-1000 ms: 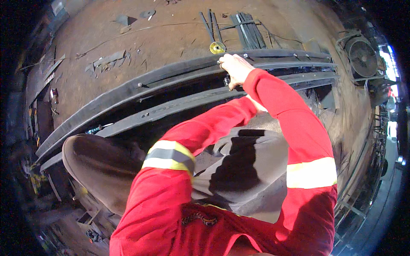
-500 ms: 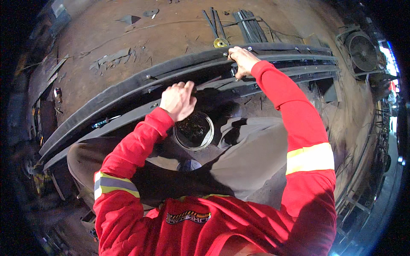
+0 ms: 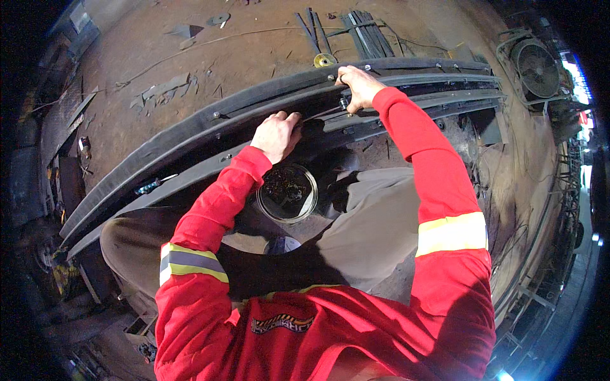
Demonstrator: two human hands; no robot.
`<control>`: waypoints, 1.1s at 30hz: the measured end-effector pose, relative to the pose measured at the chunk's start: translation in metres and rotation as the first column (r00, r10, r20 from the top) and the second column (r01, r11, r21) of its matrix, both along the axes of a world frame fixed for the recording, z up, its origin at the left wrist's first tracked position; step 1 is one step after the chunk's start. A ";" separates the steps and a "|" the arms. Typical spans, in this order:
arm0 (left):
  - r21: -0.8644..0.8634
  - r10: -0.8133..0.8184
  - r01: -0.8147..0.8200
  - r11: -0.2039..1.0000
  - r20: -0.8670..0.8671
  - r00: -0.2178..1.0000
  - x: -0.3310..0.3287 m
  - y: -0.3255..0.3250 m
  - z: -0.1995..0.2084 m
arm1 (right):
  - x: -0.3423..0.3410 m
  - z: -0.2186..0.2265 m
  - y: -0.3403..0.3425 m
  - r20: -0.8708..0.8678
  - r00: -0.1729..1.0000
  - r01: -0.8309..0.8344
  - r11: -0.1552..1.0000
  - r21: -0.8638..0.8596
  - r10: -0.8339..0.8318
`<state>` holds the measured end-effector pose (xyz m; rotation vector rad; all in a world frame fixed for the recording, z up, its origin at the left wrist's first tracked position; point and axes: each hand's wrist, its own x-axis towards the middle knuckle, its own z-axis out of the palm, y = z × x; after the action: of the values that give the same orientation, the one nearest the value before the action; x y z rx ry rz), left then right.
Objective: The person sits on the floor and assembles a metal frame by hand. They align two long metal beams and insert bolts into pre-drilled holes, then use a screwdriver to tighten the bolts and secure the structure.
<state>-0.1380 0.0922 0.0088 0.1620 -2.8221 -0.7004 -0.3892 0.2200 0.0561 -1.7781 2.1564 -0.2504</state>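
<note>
Long, curved dark metal beams [image 3: 159,132] with bolts along them lie across in front of me. My left hand [image 3: 276,136] is closed at the near side of the beams, on the handle end of what looks like a socket wrench [image 3: 325,115]. Its thin shiny shaft runs right to a head beside my right hand [image 3: 361,87]. That hand curls its fingers over the far beam's upper edge, with the thumb lower down by the wrench head. Whether the thumb presses on the head I cannot tell. Below my left hand, a round bucket [image 3: 312,204] holds small dark pieces.
A screwdriver with a teal handle [image 3: 147,187] lies on the beams at the left. Beyond them are a yellow round object [image 3: 325,60], a bundle of metal bars [image 3: 370,35] and scraps [image 3: 162,89] on the brown floor. A large fan [image 3: 537,68] stands at the right.
My left hand has moved away from me and slightly right, swinging the wrench handle toward the beams. The right hand stays at nearly the same spot on the beam.
</note>
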 end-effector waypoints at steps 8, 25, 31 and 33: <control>0.089 -0.050 0.054 0.995 -0.047 0.998 -0.008 -0.001 0.000 | -0.001 0.000 -0.003 -0.026 0.999 -0.034 0.999 0.021 0.034; 0.343 0.102 -0.099 0.934 0.009 0.995 -0.030 -0.006 -0.015 | -0.008 -0.012 0.002 -0.057 0.995 -0.089 0.994 -0.061 0.085; 0.018 0.255 -0.258 0.966 0.114 0.960 -0.024 0.019 0.001 | -0.010 -0.009 0.005 -0.028 0.996 -0.089 0.992 -0.092 0.087; -0.127 0.347 -0.333 0.934 0.113 0.931 -0.020 0.030 0.004 | -0.008 -0.009 0.006 0.007 0.998 -0.067 0.991 -0.114 0.068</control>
<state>-0.1581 0.1221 0.0124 0.6858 -2.8369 -0.4745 -0.3973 0.2264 0.0473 -1.9033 2.1085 -0.3723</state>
